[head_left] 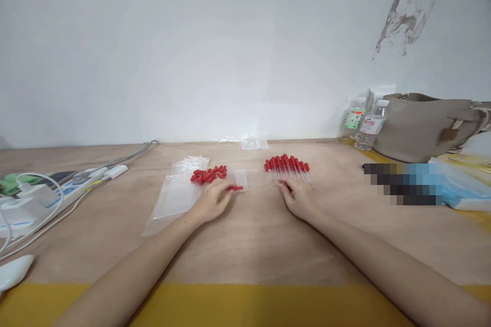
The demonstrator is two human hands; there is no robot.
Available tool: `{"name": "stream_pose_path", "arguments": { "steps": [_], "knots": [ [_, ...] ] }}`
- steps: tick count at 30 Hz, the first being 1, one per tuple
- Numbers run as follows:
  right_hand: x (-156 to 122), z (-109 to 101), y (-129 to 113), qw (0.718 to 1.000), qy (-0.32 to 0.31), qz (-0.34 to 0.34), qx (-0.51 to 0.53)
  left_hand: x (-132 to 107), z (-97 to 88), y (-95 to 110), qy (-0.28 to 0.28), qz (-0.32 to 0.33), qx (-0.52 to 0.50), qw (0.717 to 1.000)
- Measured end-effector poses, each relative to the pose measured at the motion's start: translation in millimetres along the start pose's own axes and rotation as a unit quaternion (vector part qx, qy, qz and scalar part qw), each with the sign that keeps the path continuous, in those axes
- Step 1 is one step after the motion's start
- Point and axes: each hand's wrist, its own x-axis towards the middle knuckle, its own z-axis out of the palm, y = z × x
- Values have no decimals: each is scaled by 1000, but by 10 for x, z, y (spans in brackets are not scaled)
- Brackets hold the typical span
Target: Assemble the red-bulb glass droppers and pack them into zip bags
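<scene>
My left hand [213, 200] pinches a small red rubber bulb [237, 188] that points to the right. Just behind that hand lies a heap of loose red rubber bulbs [209, 174]. Clear thin glass tubes [245, 178] lie side by side between my hands. To their right, several droppers [293, 164] with red bulbs lie in a row, bulbs toward the wall. At the near ends of these droppers is my right hand [299, 199], its fingers bent and closed. Whatever its fingertips hold, if anything, is too small to make out.
Clear plastic bags [174, 196] lie left of the bulbs, and another small bag [254, 144] lies by the wall. A power strip [72, 189] with cables is at the left. Two bottles [372, 126], a grey bag [418, 125] and a blue packet [460, 186] stand or lie at the right.
</scene>
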Motion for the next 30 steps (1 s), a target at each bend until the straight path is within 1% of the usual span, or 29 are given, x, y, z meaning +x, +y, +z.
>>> {"name": "stream_pose_path", "arguments": {
  "steps": [1,2,3,5,8,11,17,25,30],
  "knots": [
    [-11,-1,-14,1000,-6,-16,8,-26,7,57,-43,27,-12,999],
    [-24,-4,-33,999,-10,-30,15,-48,19,104,-71,44,-20,996],
    [-37,-9,-55,999,-14,-41,20,-64,35,139,-84,51,-24,995],
    [-60,-16,-100,998,-25,-55,27,-77,82,170,-77,50,-29,995],
    [-83,-13,-157,995,-52,-75,35,-57,165,155,-51,30,-34,998],
    [-97,1,-200,992,-70,-92,44,-27,231,140,-38,10,-38,999],
    [-130,18,-271,990,-80,-104,54,-31,274,229,1,-33,-86,996],
    [-149,57,-290,990,-96,-103,16,-39,286,316,-3,-40,-153,988],
    [-156,64,-275,989,-83,-121,15,-37,302,325,-5,-56,-184,981]
  ]
}}
